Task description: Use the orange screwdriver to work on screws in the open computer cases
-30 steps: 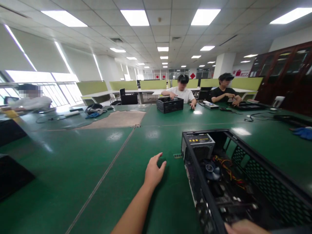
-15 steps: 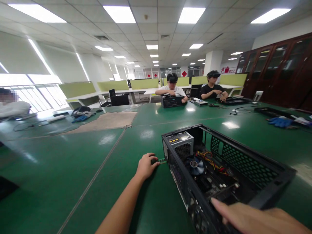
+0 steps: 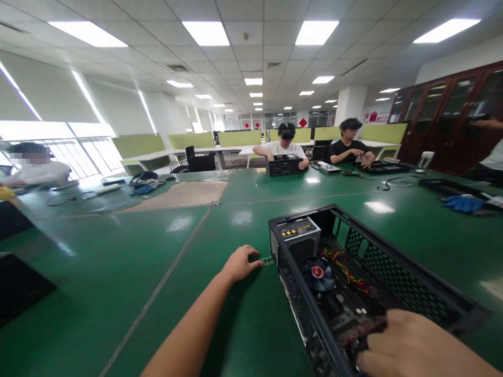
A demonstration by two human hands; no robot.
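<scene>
Left hand (image 3: 240, 263): we found it left of the computer case (image 3: 404, 283), thumb and fingers narrowed at one end of a green strip (image 3: 268, 261); whether they pinched it, we could not tell. Green strip: between that hand, the nearer one, and the case's far left corner, long axis running from fingertips toward the case. Right hand (image 3: 408, 343): over the case's near end, fingers curled, grip unclear to us. Fan (image 3: 317, 273) and power supply (image 3: 298, 235): inside the case, toward its far end
</scene>
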